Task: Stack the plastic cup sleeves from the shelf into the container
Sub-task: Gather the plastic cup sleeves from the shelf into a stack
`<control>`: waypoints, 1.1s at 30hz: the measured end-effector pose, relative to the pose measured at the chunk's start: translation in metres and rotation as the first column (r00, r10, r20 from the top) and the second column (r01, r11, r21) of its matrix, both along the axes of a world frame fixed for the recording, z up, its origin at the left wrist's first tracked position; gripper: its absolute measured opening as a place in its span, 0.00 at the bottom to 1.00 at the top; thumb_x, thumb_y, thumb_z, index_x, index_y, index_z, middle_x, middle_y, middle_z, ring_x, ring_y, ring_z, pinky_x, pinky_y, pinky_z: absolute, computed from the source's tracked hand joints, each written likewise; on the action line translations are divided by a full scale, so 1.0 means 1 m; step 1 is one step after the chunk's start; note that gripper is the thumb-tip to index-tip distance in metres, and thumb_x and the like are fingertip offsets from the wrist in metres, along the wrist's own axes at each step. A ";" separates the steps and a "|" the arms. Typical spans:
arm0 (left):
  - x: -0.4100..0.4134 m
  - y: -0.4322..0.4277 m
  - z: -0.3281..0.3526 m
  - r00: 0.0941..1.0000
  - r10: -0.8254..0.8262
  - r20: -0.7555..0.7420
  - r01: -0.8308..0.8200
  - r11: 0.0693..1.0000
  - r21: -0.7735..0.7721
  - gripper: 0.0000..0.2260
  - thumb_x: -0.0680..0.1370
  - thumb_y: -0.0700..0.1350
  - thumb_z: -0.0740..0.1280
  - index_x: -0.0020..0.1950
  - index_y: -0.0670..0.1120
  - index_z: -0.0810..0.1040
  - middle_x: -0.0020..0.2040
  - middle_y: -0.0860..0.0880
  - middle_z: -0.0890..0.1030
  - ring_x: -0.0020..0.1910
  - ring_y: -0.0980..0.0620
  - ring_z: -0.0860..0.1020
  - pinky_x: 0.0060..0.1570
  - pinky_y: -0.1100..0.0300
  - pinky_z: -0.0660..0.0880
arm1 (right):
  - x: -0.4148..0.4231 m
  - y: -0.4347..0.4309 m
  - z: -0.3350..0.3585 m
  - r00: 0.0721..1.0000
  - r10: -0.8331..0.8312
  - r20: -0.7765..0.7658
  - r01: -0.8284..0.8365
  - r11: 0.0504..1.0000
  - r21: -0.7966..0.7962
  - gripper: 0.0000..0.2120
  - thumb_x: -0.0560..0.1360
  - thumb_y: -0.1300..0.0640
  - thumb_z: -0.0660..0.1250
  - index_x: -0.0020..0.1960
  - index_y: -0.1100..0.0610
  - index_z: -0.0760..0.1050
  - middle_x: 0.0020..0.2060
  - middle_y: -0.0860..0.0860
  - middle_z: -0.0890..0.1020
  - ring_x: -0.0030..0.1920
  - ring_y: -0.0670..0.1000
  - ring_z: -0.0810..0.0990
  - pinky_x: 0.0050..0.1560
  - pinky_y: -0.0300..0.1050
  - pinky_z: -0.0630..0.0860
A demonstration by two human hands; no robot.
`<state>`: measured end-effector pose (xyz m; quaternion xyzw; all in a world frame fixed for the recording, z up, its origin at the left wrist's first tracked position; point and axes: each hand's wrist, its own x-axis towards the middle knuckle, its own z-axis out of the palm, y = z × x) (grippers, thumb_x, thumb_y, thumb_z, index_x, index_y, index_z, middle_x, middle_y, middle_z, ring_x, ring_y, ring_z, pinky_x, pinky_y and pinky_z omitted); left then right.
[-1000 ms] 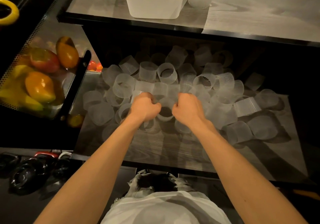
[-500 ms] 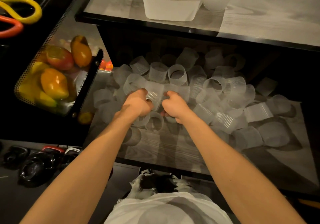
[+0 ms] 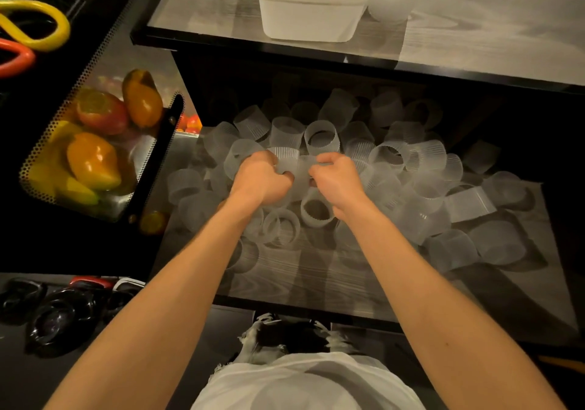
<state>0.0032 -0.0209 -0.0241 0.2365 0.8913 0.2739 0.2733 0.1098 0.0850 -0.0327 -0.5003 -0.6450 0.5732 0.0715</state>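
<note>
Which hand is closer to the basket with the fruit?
Left. The left hand lies right of the fruit basket; the right hand is farther right, across the sleeve both grip.

**Dim shelving unit with grey wood-grain boards**

A black-framed shelving unit is seen from above under dim, warm light. The upper shelf (image 3: 474, 39) is faced with a pale grey wood-grain surface and finished with a black front edge. The lower shelf (image 3: 300, 276) is lined the same way, and its back is lost in shadow. At the left, a perforated metal basket (image 3: 44, 143) is filled with orange, red and yellow fruit (image 3: 91, 159). A yellow loop (image 3: 41, 23) and a red loop (image 3: 15, 58) are seen at the far left. On the dark floor (image 3: 19, 384), black objects (image 3: 53, 318) are laid, too dark to be identified.
</note>
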 end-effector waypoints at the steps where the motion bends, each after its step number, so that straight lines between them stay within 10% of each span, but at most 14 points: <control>1: 0.002 0.003 0.001 1.000 -0.007 0.015 0.007 1.000 0.019 0.23 0.76 0.48 0.70 0.70 0.43 0.74 0.56 0.45 0.82 0.55 0.45 0.80 0.56 0.52 0.79 | 0.004 0.003 0.001 1.000 -0.014 -0.005 0.014 1.000 0.000 0.22 0.75 0.61 0.66 0.68 0.56 0.73 0.44 0.52 0.82 0.49 0.55 0.85 0.56 0.57 0.82; 7: 0.015 0.013 0.002 0.995 -0.094 0.042 0.089 0.989 0.116 0.23 0.71 0.44 0.74 0.65 0.47 0.75 0.56 0.50 0.78 0.53 0.50 0.79 0.48 0.55 0.80 | 0.034 0.012 -0.004 1.000 -0.029 -0.008 0.029 0.999 0.026 0.25 0.74 0.60 0.71 0.70 0.56 0.70 0.61 0.57 0.80 0.60 0.56 0.80 0.62 0.53 0.78; 12: 0.025 0.012 -0.011 0.982 -0.152 0.116 0.134 0.980 0.147 0.29 0.68 0.38 0.76 0.66 0.46 0.71 0.57 0.50 0.77 0.55 0.49 0.78 0.53 0.55 0.79 | 0.055 0.011 -0.009 0.991 0.129 0.046 -0.134 0.984 0.118 0.33 0.73 0.66 0.72 0.75 0.58 0.66 0.58 0.50 0.77 0.53 0.48 0.78 0.44 0.37 0.74; 19: 0.036 0.013 -0.037 0.969 -0.236 0.080 0.226 0.967 0.116 0.33 0.65 0.36 0.77 0.69 0.45 0.72 0.59 0.47 0.77 0.55 0.48 0.79 0.57 0.52 0.80 | 0.063 -0.003 -0.019 0.938 0.225 0.263 -0.323 0.842 0.431 0.30 0.68 0.64 0.73 0.69 0.56 0.72 0.58 0.53 0.77 0.57 0.54 0.78 0.58 0.50 0.79; 33: 0.041 0.011 -0.034 0.917 -0.375 -0.139 0.364 0.926 -0.096 0.31 0.69 0.40 0.75 0.71 0.47 0.70 0.65 0.46 0.72 0.63 0.44 0.76 0.63 0.49 0.76 | 0.067 -0.015 -0.013 0.773 0.305 0.556 -0.601 0.634 0.487 0.35 0.70 0.67 0.72 0.74 0.59 0.64 0.65 0.60 0.71 0.63 0.63 0.74 0.59 0.52 0.75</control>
